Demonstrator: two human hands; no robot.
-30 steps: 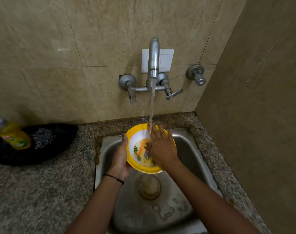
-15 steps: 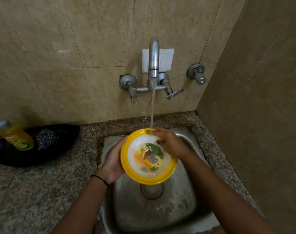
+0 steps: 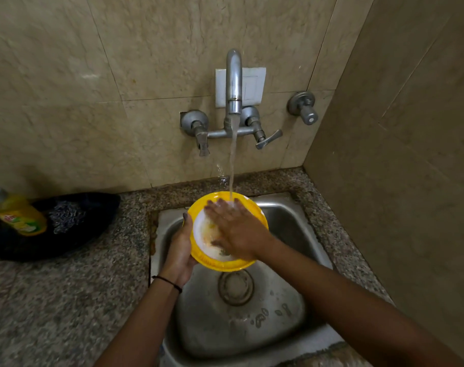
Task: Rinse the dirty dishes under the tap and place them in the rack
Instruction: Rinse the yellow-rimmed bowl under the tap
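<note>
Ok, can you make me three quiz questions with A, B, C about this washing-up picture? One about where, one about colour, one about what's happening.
1. Where is the dish? A in a rack; B held over the sink; C on the counter.
2. What colour is its rim? A yellow; B blue; C red.
3. The tap is: A off; B running; C wrapped in cloth.
Answers: 1 B, the left hand grips it above the sink. 2 A, the rim is bright yellow. 3 B, water streams down onto the right hand.
</note>
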